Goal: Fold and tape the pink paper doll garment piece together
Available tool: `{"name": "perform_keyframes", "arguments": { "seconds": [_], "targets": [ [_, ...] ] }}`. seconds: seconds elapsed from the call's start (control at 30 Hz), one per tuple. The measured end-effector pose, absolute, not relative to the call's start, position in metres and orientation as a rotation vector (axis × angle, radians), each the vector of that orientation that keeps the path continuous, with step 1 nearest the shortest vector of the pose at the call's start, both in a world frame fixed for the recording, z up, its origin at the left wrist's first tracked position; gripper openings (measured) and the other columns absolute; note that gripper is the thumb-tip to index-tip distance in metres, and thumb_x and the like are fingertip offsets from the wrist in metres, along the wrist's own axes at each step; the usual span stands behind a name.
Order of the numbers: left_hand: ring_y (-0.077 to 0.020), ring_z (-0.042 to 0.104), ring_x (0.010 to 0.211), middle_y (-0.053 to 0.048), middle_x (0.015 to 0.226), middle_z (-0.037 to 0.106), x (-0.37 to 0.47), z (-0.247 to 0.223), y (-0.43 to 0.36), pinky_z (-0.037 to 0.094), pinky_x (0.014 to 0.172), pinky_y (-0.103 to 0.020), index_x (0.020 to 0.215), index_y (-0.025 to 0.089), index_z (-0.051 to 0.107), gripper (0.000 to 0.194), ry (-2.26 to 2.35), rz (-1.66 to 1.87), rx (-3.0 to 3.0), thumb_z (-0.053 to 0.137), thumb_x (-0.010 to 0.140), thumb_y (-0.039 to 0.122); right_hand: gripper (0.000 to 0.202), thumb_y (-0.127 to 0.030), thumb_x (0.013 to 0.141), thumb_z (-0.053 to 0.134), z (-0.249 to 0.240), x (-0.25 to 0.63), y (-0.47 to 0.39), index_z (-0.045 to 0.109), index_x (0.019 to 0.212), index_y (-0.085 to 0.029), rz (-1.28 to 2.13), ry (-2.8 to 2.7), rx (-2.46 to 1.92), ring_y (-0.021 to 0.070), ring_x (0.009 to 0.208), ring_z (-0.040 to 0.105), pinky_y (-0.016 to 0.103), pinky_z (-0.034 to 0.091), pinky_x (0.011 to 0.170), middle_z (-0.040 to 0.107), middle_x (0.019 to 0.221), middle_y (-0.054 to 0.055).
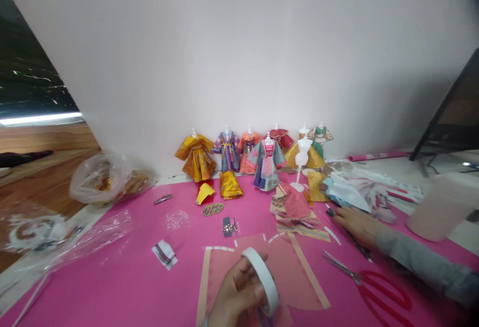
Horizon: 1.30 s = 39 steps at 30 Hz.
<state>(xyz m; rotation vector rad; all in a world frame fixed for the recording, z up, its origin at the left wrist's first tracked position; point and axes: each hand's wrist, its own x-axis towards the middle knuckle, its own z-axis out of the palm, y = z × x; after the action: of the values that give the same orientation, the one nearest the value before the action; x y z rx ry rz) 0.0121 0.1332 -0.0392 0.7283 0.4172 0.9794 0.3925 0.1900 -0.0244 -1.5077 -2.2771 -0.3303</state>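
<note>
A roll of white tape (263,279) is held upright in my left hand (239,292), fingers closed around its ring. Beneath it lies a flat pink fabric piece (299,277) with tan bands at its sides and short white strips along its upper edge. My right hand (355,225) reaches to the right, its fingers curled down over a slender black tool (361,248) lying on the pink surface; its exact kind is unclear. Red-handled scissors (357,278) lie with blades parted nearer to me. A small curved white piece (332,235) rests left of the right hand.
Several doll-size dresses on stands (196,155) line the wall, beside a bare white mannequin (301,160). Fabric scraps (297,207), beads (177,220) and metal bits (229,227) lie mid-table. Plastic bags (99,180) are left; a translucent tub (436,210) stands right.
</note>
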Motion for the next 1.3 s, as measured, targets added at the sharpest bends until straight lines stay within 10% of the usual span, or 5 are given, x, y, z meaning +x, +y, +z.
{"name": "perform_keyframes", "arguments": {
  "seconds": [0.3, 0.6, 1.3],
  "targets": [
    [-0.0133, 0.058, 0.063, -0.001, 0.076, 0.059, 0.013, -0.031, 0.13, 0.047, 0.065, -0.03, 0.105, 0.019, 0.069, 0.049, 0.369, 0.975, 0.656, 0.086, 0.06, 0.027, 0.02, -0.027, 0.093, 0.045, 0.01, 0.302, 0.147, 0.064, 0.094, -0.021, 0.087, -2.181, -1.392, 0.02, 0.076, 0.064, 0.032, 0.052, 0.066, 0.067, 0.085, 0.007],
    [-0.0166, 0.058, 0.079, -0.002, 0.086, 0.062, 0.006, -0.015, 0.123, 0.041, 0.072, -0.026, 0.101, 0.019, 0.072, 0.049, 0.482, 0.989, 0.638, 0.088, 0.055, 0.023, 0.024, -0.045, 0.081, 0.064, 0.007, 0.171, 0.097, 0.072, 0.082, -0.022, 1.459, -1.341, -0.926, 0.0176, 0.07, 0.06, 0.031, 0.045, 0.065, 0.059, 0.076, 0.001],
    [-0.0154, 0.06, 0.078, -0.004, 0.088, 0.065, 0.006, -0.017, 0.122, 0.042, 0.072, -0.026, 0.101, 0.019, 0.07, 0.045, 0.349, 0.907, 0.683, 0.085, 0.058, 0.022, 0.014, -0.033, 0.066, 0.079, -0.001, 0.159, 0.1, 0.073, 0.065, -0.02, 1.662, -0.981, -0.712, 0.0146, 0.067, 0.056, 0.028, 0.04, 0.065, 0.062, 0.066, -0.001]
  ]
}}
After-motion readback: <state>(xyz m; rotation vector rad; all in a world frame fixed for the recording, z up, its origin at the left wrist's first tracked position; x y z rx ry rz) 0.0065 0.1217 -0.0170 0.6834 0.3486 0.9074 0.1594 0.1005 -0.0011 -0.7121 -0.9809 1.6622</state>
